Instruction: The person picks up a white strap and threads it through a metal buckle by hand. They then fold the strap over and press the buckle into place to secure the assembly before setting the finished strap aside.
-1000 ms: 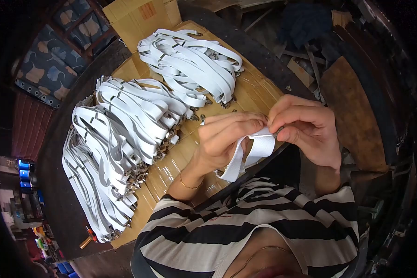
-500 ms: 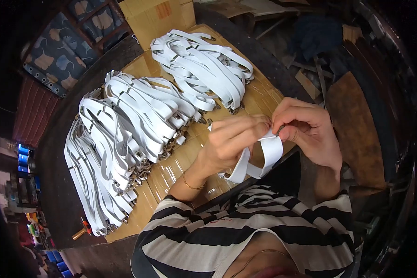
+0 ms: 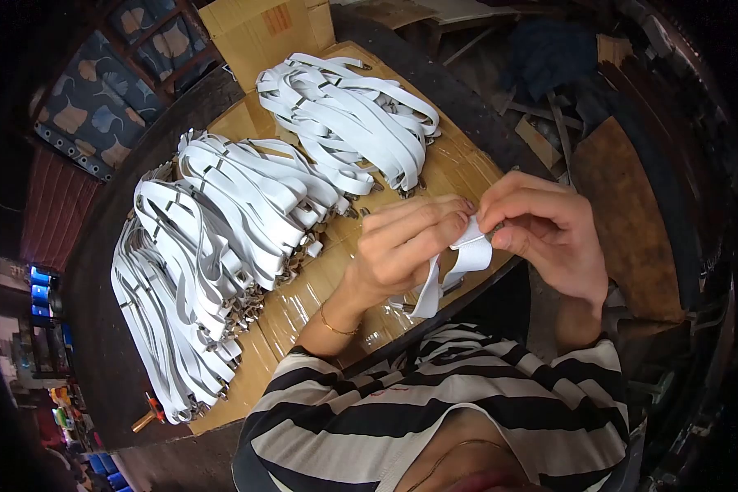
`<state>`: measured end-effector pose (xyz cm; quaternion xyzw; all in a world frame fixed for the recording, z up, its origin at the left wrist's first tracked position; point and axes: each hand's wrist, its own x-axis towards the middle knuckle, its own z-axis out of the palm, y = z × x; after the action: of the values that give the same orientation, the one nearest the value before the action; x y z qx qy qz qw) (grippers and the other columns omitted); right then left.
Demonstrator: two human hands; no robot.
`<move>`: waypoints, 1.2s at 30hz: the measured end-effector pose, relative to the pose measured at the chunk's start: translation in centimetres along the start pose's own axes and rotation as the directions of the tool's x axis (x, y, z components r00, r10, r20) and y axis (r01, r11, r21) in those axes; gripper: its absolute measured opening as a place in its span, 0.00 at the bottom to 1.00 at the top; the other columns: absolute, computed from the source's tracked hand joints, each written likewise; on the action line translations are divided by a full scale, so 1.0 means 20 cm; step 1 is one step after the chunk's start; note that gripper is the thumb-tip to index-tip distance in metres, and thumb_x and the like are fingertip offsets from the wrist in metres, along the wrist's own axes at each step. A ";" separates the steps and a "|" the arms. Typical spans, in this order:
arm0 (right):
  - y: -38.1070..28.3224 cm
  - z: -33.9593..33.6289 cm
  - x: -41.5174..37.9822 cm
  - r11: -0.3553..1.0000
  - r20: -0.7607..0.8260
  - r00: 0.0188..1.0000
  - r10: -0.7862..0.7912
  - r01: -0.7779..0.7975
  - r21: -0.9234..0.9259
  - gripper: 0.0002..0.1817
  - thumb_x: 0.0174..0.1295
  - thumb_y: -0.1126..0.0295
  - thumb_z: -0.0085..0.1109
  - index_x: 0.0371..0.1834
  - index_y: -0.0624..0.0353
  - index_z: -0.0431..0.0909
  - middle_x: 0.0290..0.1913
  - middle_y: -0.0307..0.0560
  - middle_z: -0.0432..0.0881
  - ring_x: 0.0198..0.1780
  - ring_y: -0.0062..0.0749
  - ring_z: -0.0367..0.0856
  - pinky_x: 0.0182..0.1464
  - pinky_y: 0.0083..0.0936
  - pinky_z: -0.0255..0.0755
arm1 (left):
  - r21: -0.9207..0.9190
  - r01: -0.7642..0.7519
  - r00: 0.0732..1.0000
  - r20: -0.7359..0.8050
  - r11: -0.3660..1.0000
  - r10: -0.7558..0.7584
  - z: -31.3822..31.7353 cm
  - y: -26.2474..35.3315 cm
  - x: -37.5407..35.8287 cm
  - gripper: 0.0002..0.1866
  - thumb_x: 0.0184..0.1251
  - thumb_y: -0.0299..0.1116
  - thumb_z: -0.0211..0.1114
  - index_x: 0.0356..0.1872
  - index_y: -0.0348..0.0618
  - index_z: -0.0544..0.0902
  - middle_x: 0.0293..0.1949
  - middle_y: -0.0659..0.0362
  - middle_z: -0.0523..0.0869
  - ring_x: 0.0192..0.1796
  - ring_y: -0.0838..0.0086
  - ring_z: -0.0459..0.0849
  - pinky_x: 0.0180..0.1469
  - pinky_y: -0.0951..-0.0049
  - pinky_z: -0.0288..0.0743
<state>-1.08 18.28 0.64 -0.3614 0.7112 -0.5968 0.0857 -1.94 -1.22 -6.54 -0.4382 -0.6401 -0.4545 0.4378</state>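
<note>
A white elastic suspender strap (image 3: 471, 257) hangs in a loop below my hands, over the near edge of the cardboard. Pinching a flat folded part of it, my left hand (image 3: 410, 242) is closed with the fingertips at the strap's upper end. My right hand (image 3: 545, 225) is closed too, thumb and forefinger on a small dark metal piece, likely a clip, at the same end. The fingers partly hide that piece. Just beyond my left hand lie heaped white suspenders (image 3: 254, 205) with metal clips and slides.
Another bundle of white suspenders (image 3: 348, 115) lies at the back of the cardboard sheet (image 3: 303, 307). Behind it stands a cardboard box (image 3: 262, 41). A tool with a wooden handle (image 3: 145, 421) rests at the table's left edge. Brown board (image 3: 627, 221) leans at right.
The strap's loop hangs narrower, and more of its flat folded end shows between my hands. Both hands keep their hold. The view has shifted slightly.
</note>
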 end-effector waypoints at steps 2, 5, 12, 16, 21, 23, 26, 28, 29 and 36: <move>-0.01 0.04 -0.02 0.996 -0.045 0.998 -0.045 0.042 -0.078 0.07 0.57 0.83 0.61 0.39 0.69 0.81 0.41 0.49 0.80 0.41 0.26 0.82 0.40 0.18 0.75 | -0.009 -0.011 1.000 -0.014 1.000 0.011 0.00 0.00 -0.01 0.10 0.48 0.23 0.66 0.33 0.29 0.79 0.32 0.47 0.84 0.32 0.59 0.87 0.32 0.69 0.82; -0.02 0.06 -0.02 0.963 -0.100 0.986 -0.136 0.108 -0.246 0.09 0.52 0.84 0.64 0.37 0.68 0.83 0.38 0.50 0.82 0.39 0.30 0.84 0.39 0.20 0.77 | -0.030 0.007 0.999 -0.046 1.000 -0.008 0.00 0.02 0.00 0.11 0.47 0.23 0.67 0.32 0.29 0.79 0.31 0.47 0.84 0.31 0.59 0.87 0.32 0.69 0.82; 0.00 0.05 0.01 0.952 -0.068 0.980 -0.187 0.164 -0.257 0.06 0.53 0.82 0.63 0.34 0.67 0.81 0.33 0.49 0.82 0.36 0.32 0.83 0.38 0.22 0.74 | 0.070 -0.053 0.998 0.026 0.996 0.051 -0.01 0.03 0.01 0.12 0.45 0.23 0.66 0.32 0.28 0.78 0.31 0.46 0.83 0.31 0.59 0.86 0.33 0.69 0.82; 0.01 0.09 0.01 0.953 -0.132 0.978 -0.160 0.118 -0.280 0.03 0.59 0.80 0.59 0.35 0.68 0.78 0.35 0.47 0.79 0.35 0.29 0.79 0.40 0.23 0.71 | 0.099 -0.038 0.999 -0.004 0.994 0.039 0.01 0.02 0.01 0.11 0.45 0.22 0.66 0.32 0.29 0.78 0.31 0.47 0.83 0.32 0.58 0.86 0.34 0.68 0.82; 0.10 0.09 0.00 0.982 -0.186 0.981 -0.052 0.085 0.170 0.05 0.64 0.77 0.58 0.37 0.68 0.77 0.40 0.47 0.77 0.39 0.23 0.76 0.42 0.20 0.71 | -0.041 0.046 0.995 -0.082 0.998 -0.049 0.01 0.01 0.00 0.10 0.48 0.21 0.67 0.33 0.30 0.78 0.31 0.48 0.84 0.35 0.57 0.88 0.37 0.67 0.83; 0.11 0.08 0.00 0.934 -0.216 0.976 -0.007 0.084 0.347 0.05 0.65 0.76 0.58 0.38 0.69 0.77 0.42 0.47 0.77 0.41 0.23 0.76 0.43 0.19 0.71 | -0.082 0.047 0.995 -0.083 0.996 -0.054 0.01 -0.01 0.00 0.10 0.50 0.21 0.67 0.33 0.30 0.78 0.31 0.48 0.84 0.36 0.57 0.88 0.38 0.67 0.83; 0.09 0.08 0.00 0.984 -0.168 0.977 -0.131 0.149 0.101 0.07 0.62 0.77 0.62 0.40 0.69 0.79 0.43 0.48 0.78 0.43 0.24 0.78 0.44 0.18 0.72 | -0.139 0.060 0.993 -0.088 0.989 -0.073 0.00 -0.01 -0.01 0.10 0.51 0.21 0.67 0.35 0.30 0.78 0.31 0.47 0.85 0.36 0.57 0.88 0.38 0.68 0.83; 0.06 0.07 0.01 0.986 -0.126 0.977 -0.170 0.168 -0.020 0.08 0.58 0.80 0.64 0.40 0.69 0.81 0.41 0.49 0.80 0.42 0.25 0.80 0.42 0.18 0.73 | -0.151 0.071 0.992 -0.093 0.986 -0.085 0.00 0.00 -0.01 0.10 0.51 0.21 0.67 0.35 0.31 0.78 0.31 0.47 0.85 0.36 0.57 0.88 0.38 0.68 0.83; 0.05 0.06 0.02 0.985 -0.125 0.977 -0.170 0.169 -0.019 0.08 0.58 0.80 0.64 0.40 0.69 0.81 0.41 0.49 0.80 0.42 0.25 0.80 0.42 0.18 0.73 | -0.172 0.075 0.991 -0.093 0.982 -0.092 0.00 0.00 -0.01 0.10 0.51 0.21 0.67 0.35 0.30 0.79 0.32 0.46 0.85 0.36 0.57 0.88 0.37 0.69 0.83; 0.06 0.05 0.03 0.950 -0.090 0.959 -0.269 0.248 -0.188 0.06 0.55 0.82 0.64 0.36 0.69 0.83 0.34 0.48 0.81 0.37 0.25 0.81 0.38 0.17 0.73 | -0.023 0.063 0.997 -0.033 0.998 -0.064 -0.01 0.03 0.01 0.13 0.45 0.23 0.68 0.35 0.29 0.80 0.32 0.47 0.84 0.31 0.58 0.86 0.33 0.69 0.80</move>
<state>-1.39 17.08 -0.55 -0.4228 0.7111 -0.5579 -0.0663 -1.35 -1.29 -6.16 -0.4148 -0.6412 -0.4825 0.4289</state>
